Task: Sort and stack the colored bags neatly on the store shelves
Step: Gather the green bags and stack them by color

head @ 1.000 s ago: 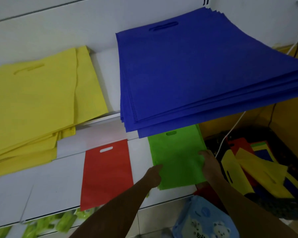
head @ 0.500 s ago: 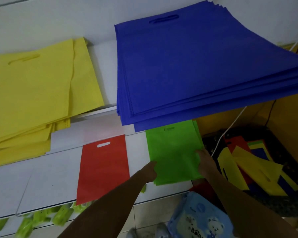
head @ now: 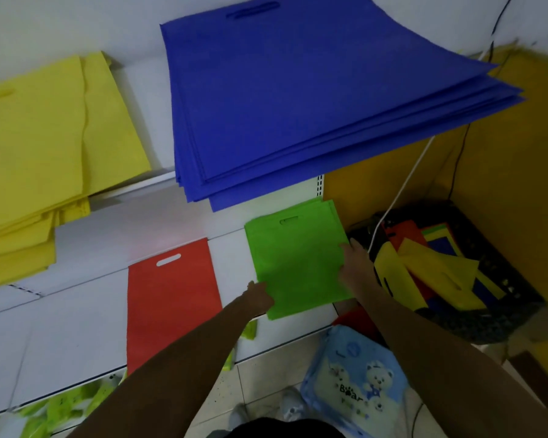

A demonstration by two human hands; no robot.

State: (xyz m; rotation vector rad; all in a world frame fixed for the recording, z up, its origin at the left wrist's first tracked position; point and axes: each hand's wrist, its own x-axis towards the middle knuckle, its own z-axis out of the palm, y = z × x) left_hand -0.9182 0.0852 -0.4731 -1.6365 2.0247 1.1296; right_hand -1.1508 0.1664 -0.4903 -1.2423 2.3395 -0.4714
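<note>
There is only 1 view, from a camera worn on the person's head, looking forward and steeply down over both outstretched forearms at white store shelving. It sits close above the upper white shelf (head: pixel 133 184), whose stack of flat blue fabric bags (head: pixel 298 99) fills the top of the frame. The lower white shelf (head: pixel 60 327) and the tiled floor (head: pixel 266 374) lie farther below.
</note>
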